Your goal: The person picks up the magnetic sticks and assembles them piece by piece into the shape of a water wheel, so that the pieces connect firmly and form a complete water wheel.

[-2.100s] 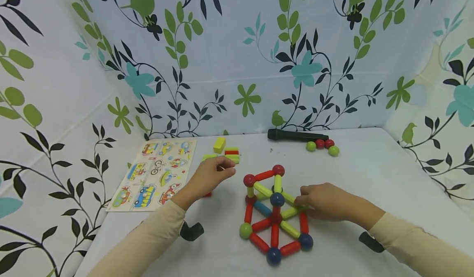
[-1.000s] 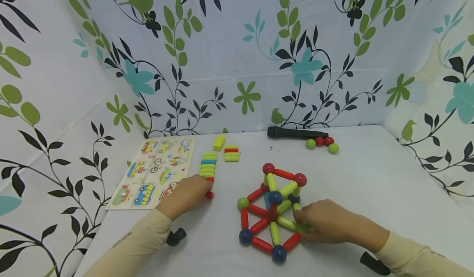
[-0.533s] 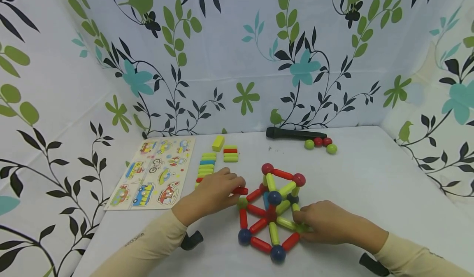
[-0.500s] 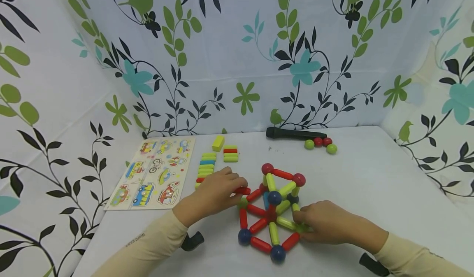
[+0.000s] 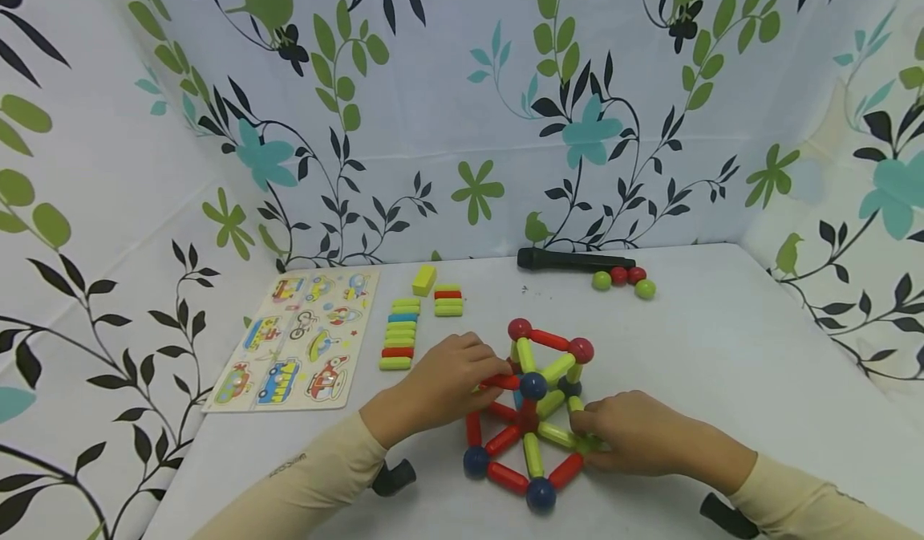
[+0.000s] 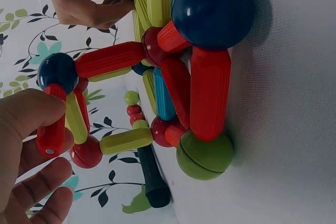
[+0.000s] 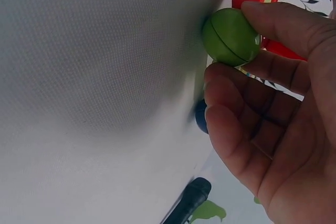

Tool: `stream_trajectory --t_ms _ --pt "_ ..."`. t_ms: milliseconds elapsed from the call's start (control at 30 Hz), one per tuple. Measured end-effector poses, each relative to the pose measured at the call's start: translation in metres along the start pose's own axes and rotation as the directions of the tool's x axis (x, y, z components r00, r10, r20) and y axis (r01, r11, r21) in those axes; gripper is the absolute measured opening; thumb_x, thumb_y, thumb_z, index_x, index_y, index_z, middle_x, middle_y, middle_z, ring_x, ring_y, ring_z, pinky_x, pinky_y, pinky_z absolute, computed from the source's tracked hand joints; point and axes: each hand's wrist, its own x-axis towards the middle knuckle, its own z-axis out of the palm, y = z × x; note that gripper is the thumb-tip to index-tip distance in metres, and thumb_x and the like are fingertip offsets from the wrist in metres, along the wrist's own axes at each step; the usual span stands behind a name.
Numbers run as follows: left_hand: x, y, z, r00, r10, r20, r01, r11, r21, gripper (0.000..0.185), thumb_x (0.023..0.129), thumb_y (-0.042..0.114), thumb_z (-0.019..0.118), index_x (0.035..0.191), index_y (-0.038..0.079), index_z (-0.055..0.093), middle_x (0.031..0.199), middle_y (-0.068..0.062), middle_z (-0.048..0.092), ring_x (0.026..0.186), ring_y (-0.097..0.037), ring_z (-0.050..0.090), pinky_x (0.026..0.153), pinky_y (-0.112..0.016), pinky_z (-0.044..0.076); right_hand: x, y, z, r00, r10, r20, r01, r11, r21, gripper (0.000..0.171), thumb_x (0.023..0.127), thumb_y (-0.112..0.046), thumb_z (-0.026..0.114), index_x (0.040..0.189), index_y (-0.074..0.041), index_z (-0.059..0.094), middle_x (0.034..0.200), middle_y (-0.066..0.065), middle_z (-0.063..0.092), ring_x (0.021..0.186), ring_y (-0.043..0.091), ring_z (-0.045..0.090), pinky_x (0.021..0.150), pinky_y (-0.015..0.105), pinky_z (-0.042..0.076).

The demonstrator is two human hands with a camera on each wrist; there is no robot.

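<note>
Within half a second the left hand (image 5: 451,379) had carried its pinched red rod (image 6: 52,129) from beside the structure (image 5: 537,412) near the surface's front edge up against the dark blue ball (image 5: 532,385), while the right hand (image 5: 635,432) gripped the green ball (image 7: 231,36).

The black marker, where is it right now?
In the head view the black marker lies at the table's far edge by the wall, right of centre, with four loose balls at its right end.

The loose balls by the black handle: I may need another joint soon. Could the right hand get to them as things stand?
Probably, but not right now: the right hand grips a green ball of the structure. The loose balls lie beyond on bare table, nothing between.
</note>
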Motion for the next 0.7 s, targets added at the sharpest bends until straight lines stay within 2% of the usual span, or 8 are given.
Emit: stream_trajectory --t_ms 200,367,433,500,533,600,667,700 --pt "0.0 0.002 -0.001 1.0 -0.016 0.022 0.016 1.0 -0.008 0.035 0.085 0.022 0.084 0.118 0.016 0.074 0.104 0.006 0.075 0.096 -0.011 0.062 0.083 -0.024 0.053 0.0 0.001 0.001 1.0 0.001 0.001 -0.001 1.0 0.01 0.024 0.085 -0.04 0.08 0.103 -0.029 0.069 0.083 -0.02 0.064 0.063 -0.001 0.049 0.062 0.02 0.047" --pt "-0.003 0.0 -0.005 0.998 -0.036 0.046 0.037 0.999 -0.02 0.038 0.088 0.029 0.081 0.123 0.018 0.072 0.108 0.006 0.074 0.102 -0.012 0.062 0.088 -0.025 0.053 -0.001 0.001 0.001 1.0 -0.015 -0.002 0.015 1.0 0.009 0.025 0.085 -0.04 0.081 0.103 -0.03 0.068 0.084 -0.021 0.063 0.064 -0.002 0.049 0.063 0.02 0.047" --pt "-0.007 -0.005 -0.007 0.996 -0.071 0.052 0.073 0.997 -0.037 0.04 0.089 0.033 0.08 0.126 0.019 0.071 0.11 0.006 0.073 0.105 -0.011 0.061 0.09 -0.026 0.053 -0.002 0.001 0.001 1.0 -0.027 -0.006 0.027 1.0 0.007 0.025 0.085 -0.04 0.081 0.104 -0.03 0.067 0.084 -0.022 0.063 0.065 -0.002 0.049 0.064 0.02 0.048" --pt "-0.015 -0.016 -0.011 0.988 -0.148 0.048 0.151 0.986 -0.063 0.038 0.09 0.034 0.078 0.125 0.02 0.07 0.111 0.007 0.072 0.105 -0.011 0.06 0.089 -0.028 0.054 -0.003 0.002 0.002 0.999 -0.036 -0.011 0.036 0.999 0.011 0.025 0.085 -0.039 0.081 0.104 -0.03 0.067 0.085 -0.022 0.063 0.066 -0.002 0.049 0.064 0.02 0.049" --pt "-0.02 -0.024 -0.012 0.978 -0.202 0.046 0.205 0.975 -0.081 0.036 0.09 0.033 0.078 0.123 0.019 0.071 0.111 0.006 0.072 0.106 -0.011 0.061 0.09 -0.03 0.054 -0.003 0.002 0.002 0.999 -0.036 -0.012 0.036 0.999 0.014 0.025 0.086 -0.039 0.081 0.104 -0.03 0.067 0.085 -0.022 0.062 0.066 -0.003 0.049 0.065 0.02 0.049" --pt "-0.03 -0.041 -0.014 0.947 -0.318 0.047 0.321 0.941 -0.103 0.03 0.092 0.03 0.077 0.118 0.017 0.072 0.109 0.004 0.072 0.104 -0.013 0.062 0.089 -0.033 0.054 -0.003 0.003 0.003 0.999 -0.035 -0.017 0.035 0.999 0.016 0.025 0.086 -0.039 0.081 0.105 -0.029 0.067 0.085 -0.022 0.062 0.066 -0.003 0.049 0.065 0.02 0.049" --pt "-0.039 -0.059 -0.012 0.906 -0.415 0.082 0.422 0.903 -0.084 0.022 0.092 0.024 0.075 0.113 0.015 0.074 0.106 0.001 0.072 0.102 -0.016 0.063 0.087 -0.035 0.054 -0.003 0.003 0.004 1.0 -0.024 -0.016 0.024 1.0 0.019 0.025 0.087 -0.039 0.08 0.105 -0.029 0.067 0.085 -0.022 0.061 0.066 -0.003 0.049 0.065 0.02 0.049" --pt "-0.043 -0.067 -0.01 0.879 -0.462 0.117 0.471 0.879 -0.069 0.021 0.092 0.022 0.075 0.111 0.014 0.074 0.105 0.001 0.071 0.099 -0.017 0.062 0.085 -0.035 0.054 -0.004 0.003 0.004 1.0 -0.02 -0.015 0.02 1.0 0.02 0.025 0.087 -0.039 0.08 0.106 -0.028 0.067 0.084 -0.022 0.06 0.066 -0.003 0.049 0.065 0.02 0.049"
